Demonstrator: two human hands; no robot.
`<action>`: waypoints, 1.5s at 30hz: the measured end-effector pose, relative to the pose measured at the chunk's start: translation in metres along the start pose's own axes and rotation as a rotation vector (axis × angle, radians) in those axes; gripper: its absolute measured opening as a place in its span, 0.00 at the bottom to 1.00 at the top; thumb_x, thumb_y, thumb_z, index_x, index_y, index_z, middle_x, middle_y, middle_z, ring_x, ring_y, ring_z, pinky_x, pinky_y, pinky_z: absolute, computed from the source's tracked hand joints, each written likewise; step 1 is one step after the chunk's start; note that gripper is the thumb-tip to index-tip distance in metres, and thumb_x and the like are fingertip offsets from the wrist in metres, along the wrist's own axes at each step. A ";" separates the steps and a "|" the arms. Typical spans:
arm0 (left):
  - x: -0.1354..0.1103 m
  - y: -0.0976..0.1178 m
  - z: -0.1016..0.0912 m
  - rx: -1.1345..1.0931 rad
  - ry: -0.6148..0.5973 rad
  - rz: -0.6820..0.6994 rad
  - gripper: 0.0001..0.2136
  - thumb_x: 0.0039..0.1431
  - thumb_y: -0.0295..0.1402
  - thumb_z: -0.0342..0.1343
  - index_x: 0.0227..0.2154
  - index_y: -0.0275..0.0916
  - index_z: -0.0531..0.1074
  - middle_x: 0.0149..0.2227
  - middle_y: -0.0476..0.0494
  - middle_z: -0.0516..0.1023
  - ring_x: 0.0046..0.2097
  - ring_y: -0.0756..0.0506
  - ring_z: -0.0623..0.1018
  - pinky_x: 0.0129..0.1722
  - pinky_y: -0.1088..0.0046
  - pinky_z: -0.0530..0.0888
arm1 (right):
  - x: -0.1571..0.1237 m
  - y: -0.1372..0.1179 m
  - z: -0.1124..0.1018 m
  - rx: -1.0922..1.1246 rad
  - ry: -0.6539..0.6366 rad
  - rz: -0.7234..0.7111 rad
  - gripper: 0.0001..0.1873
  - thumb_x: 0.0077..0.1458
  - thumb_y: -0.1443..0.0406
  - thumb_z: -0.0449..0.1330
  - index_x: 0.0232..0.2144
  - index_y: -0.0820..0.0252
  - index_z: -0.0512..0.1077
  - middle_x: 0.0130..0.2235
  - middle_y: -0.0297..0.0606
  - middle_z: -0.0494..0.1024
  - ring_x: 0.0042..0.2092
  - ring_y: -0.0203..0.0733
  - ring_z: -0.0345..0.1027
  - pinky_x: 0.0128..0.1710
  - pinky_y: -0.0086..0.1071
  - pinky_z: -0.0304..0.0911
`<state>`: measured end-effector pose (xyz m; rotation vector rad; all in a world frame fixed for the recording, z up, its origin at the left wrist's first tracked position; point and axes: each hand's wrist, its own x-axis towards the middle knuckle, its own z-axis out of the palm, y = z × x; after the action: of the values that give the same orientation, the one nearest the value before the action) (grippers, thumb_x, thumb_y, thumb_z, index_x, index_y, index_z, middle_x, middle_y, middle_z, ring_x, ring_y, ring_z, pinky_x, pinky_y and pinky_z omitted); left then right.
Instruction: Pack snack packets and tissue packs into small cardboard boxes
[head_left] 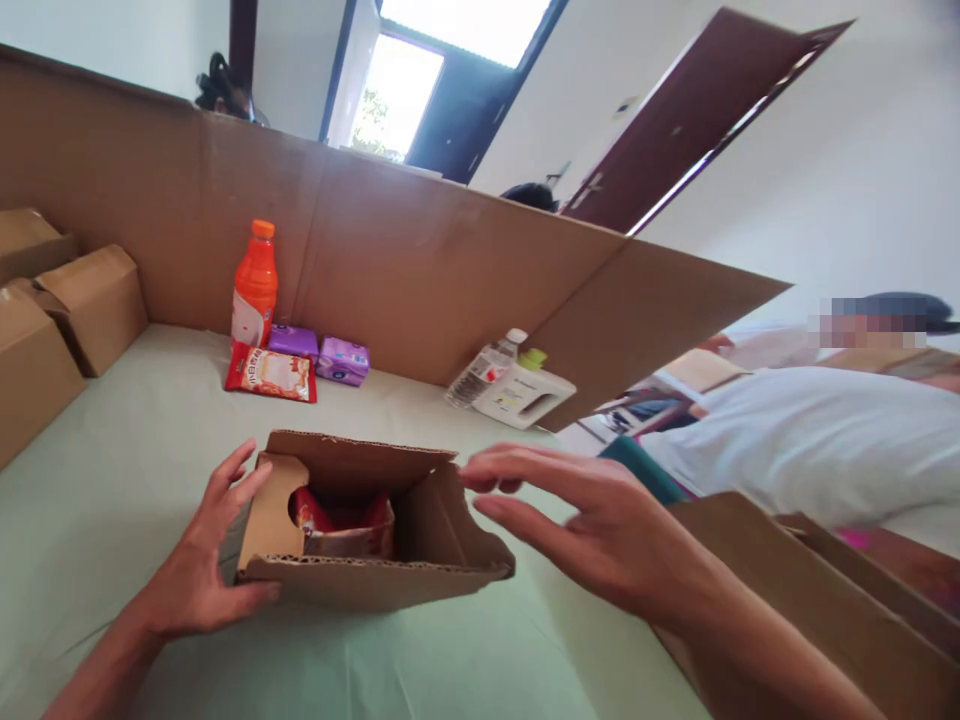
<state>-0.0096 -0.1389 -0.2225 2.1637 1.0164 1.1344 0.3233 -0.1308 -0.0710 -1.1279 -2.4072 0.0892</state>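
Observation:
In front of me an open cardboard box (390,585) stands on the pale green cloth. Inside it lies a red and white snack packet (349,530), partly hidden by the box walls. My left hand (202,560) is at the box's left end, fingers spread around the corner with the thumb by the near wall. At the right end, my right hand (592,515) hovers close to the box rim, fingers stretched out and thumb apart. I cannot tell whether its fingertips touch the cardboard.
An orange drink bottle (255,285), a red snack bag (271,374) and purple tissue packs (343,360) stand along the cardboard partition (420,260). Further right are a clear water bottle (487,368) and a white jug (525,395). Cardboard boxes (97,300) sit left; a person (817,430) is at right.

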 end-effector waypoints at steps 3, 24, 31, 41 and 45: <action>0.000 0.010 0.003 0.020 0.098 0.091 0.33 0.60 0.44 0.62 0.66 0.53 0.57 0.71 0.38 0.52 0.70 0.29 0.57 0.65 0.43 0.61 | -0.046 0.010 0.008 -0.070 0.086 0.049 0.20 0.62 0.53 0.60 0.52 0.56 0.73 0.51 0.45 0.80 0.50 0.47 0.77 0.45 0.35 0.75; 0.011 0.039 0.007 -0.007 0.218 -0.275 0.19 0.63 0.40 0.58 0.56 0.52 0.67 0.60 0.43 0.71 0.62 0.35 0.70 0.62 0.49 0.68 | -0.062 0.018 0.078 0.108 0.223 0.192 0.27 0.62 0.57 0.60 0.61 0.54 0.63 0.56 0.49 0.75 0.51 0.51 0.74 0.50 0.48 0.72; 0.017 0.049 0.012 0.154 0.250 -0.245 0.29 0.64 0.36 0.55 0.66 0.52 0.54 0.71 0.40 0.51 0.69 0.33 0.59 0.66 0.45 0.63 | -0.037 0.035 0.078 0.060 0.141 0.057 0.30 0.64 0.52 0.56 0.64 0.55 0.63 0.61 0.51 0.71 0.62 0.56 0.65 0.58 0.53 0.64; 0.026 0.029 -0.011 0.023 -0.167 -0.181 0.26 0.56 0.43 0.62 0.59 0.50 0.69 0.74 0.43 0.42 0.70 0.26 0.56 0.64 0.42 0.63 | -0.063 0.038 0.096 -0.010 -0.004 -0.066 0.32 0.70 0.52 0.45 0.71 0.56 0.51 0.68 0.49 0.62 0.69 0.54 0.53 0.61 0.54 0.60; 0.018 0.034 -0.016 0.041 -0.189 -0.166 0.33 0.45 0.41 0.70 0.57 0.49 0.72 0.70 0.39 0.49 0.67 0.27 0.60 0.64 0.44 0.63 | -0.061 0.047 0.108 -0.008 0.043 -0.127 0.32 0.70 0.54 0.45 0.72 0.52 0.48 0.68 0.45 0.62 0.69 0.54 0.54 0.60 0.51 0.60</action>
<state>-0.0029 -0.1436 -0.1817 2.1264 1.1178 0.8239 0.3416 -0.1295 -0.2026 -0.9676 -2.4362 0.0140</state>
